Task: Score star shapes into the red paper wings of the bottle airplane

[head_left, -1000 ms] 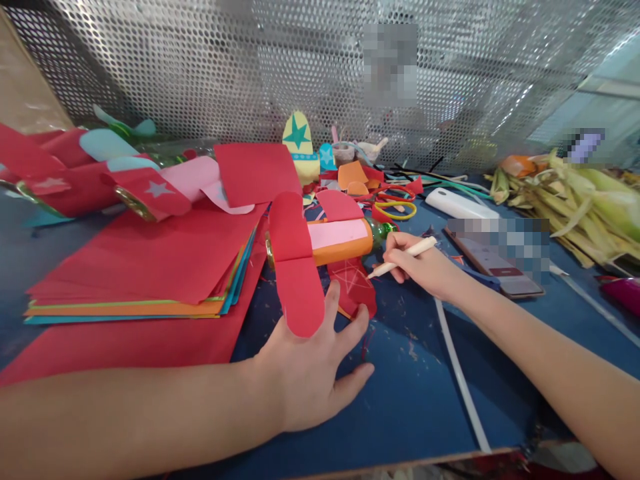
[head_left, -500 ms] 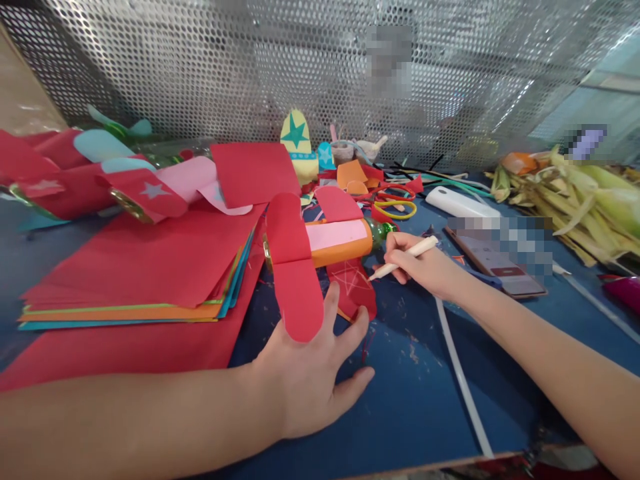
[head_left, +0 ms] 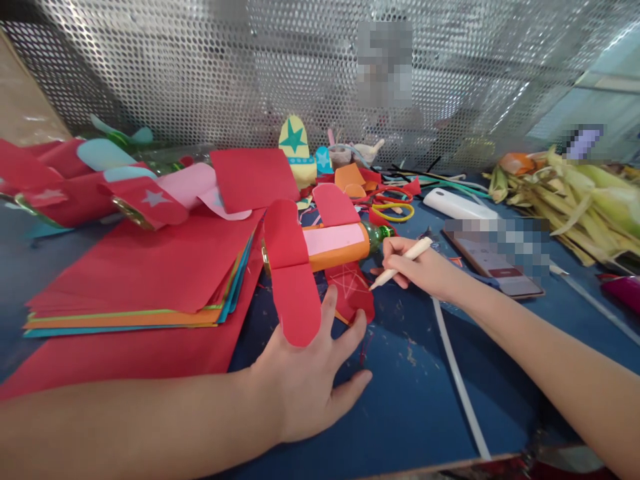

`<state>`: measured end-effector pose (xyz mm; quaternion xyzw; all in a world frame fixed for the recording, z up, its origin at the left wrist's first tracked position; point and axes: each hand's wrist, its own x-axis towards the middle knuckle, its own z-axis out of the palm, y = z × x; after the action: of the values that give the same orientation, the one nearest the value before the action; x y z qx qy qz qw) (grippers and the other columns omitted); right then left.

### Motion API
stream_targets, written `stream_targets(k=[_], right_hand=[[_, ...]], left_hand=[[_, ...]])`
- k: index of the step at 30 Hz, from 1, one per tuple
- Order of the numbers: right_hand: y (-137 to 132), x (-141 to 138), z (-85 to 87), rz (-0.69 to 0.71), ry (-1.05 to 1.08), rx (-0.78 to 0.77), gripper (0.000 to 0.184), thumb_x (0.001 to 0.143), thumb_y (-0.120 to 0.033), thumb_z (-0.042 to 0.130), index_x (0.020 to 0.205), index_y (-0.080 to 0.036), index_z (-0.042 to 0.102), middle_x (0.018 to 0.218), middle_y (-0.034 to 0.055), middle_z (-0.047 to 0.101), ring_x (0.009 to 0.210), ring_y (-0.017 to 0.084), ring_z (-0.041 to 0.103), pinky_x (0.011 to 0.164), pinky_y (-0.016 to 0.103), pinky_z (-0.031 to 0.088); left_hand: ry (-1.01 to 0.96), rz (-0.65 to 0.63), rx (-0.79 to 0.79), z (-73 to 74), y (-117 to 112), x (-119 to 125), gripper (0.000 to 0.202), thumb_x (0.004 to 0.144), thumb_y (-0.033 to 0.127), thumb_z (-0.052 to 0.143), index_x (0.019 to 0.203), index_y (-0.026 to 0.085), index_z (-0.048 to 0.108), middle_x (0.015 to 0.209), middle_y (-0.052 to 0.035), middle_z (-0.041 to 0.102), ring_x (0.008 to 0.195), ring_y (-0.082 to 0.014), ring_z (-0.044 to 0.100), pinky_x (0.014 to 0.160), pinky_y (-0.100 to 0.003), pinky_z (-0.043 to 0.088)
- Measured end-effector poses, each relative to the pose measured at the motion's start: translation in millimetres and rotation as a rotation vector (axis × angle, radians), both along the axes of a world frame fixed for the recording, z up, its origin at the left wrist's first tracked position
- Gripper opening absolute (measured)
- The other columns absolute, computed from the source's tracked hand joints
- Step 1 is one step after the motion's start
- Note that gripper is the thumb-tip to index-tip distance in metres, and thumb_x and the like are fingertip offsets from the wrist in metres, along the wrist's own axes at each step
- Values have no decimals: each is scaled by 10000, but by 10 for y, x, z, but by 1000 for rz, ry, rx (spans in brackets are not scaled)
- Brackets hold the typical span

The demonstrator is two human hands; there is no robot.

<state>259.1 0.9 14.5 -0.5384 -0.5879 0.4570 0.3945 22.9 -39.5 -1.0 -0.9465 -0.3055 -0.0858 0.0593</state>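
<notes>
A paper plane built round a green bottle (head_left: pixel 383 232) lies on the blue table, with an orange and pink body (head_left: pixel 337 241) and red paper wings. On the near wing (head_left: pixel 350 285) a pale star outline is drawn. My left hand (head_left: pixel 315 373) is spread, its fingertips resting on that wing's edge. Over its back hangs the red tail piece (head_left: pixel 295 287). In my right hand (head_left: pixel 407 267) is a cream marker pen (head_left: pixel 403 261), gripped like a pencil, its tip at the wing's right edge. I cannot tell whether the tip touches the paper.
Stacked coloured paper (head_left: pixel 140 273) lies at left, with more paper planes (head_left: pixel 150 197) behind it. Paper scraps (head_left: pixel 353 179) and a yellow ring (head_left: pixel 395 212) sit at the back. On the right are a phone (head_left: pixel 493 263), a white strip (head_left: pixel 460 380) and corn husks (head_left: pixel 575 193).
The marker tip has shifted slightly down along the wing's right edge, and the star outline shows more plainly. My left hand stays spread in nearly the same place.
</notes>
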Motion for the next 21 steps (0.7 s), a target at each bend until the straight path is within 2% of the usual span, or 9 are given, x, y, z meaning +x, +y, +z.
stream_targets(k=[3,7,11,14,17,21], right_hand=[[0,8,-8,1,-23,17,195,748,-136,509,606,-234,416,351,-116,440,448,99,537,851,342,510],[-12,-7,12,27,-17,8,195,759,-145,514,616,-235,417,354,-125,429,393,84,441,843,357,511],[-20,-33,24,12,4,-6,198,753,-176,529,606,-235,412,345,-123,424,396,90,433,816,358,506],[-19,-37,4,-3,-9,-6,201,778,-200,519,609,-228,413,359,-115,436,392,85,409,705,298,494],[-24,-41,-20,-75,-86,21,191,828,-260,514,657,-219,441,447,-78,522,434,98,451,524,236,401],[-40,-55,-13,-52,-158,42,190,846,-303,530,699,-213,450,518,-53,563,485,108,489,503,233,358]], left_hand=[[12,12,-10,4,0,-5,550,902,535,366,1392,293,426,1399,-193,413,1197,-412,469,869,-529,459],[24,17,-36,2,-1,-14,560,908,551,337,1406,302,402,1416,-201,390,1182,-418,482,840,-532,473],[47,16,-54,-9,-4,-11,583,888,549,393,1418,306,377,1422,-198,384,1216,-422,447,860,-536,464],[71,18,-48,-20,-6,-8,619,861,532,454,1423,287,371,1424,-207,379,1225,-441,426,875,-560,447],[68,13,-62,-25,-6,-12,621,867,541,437,1430,291,356,1431,-199,375,1222,-433,431,874,-559,451],[64,3,-65,-34,-6,-16,631,870,542,433,1433,268,355,1435,-213,367,1247,-443,402,887,-576,437]])
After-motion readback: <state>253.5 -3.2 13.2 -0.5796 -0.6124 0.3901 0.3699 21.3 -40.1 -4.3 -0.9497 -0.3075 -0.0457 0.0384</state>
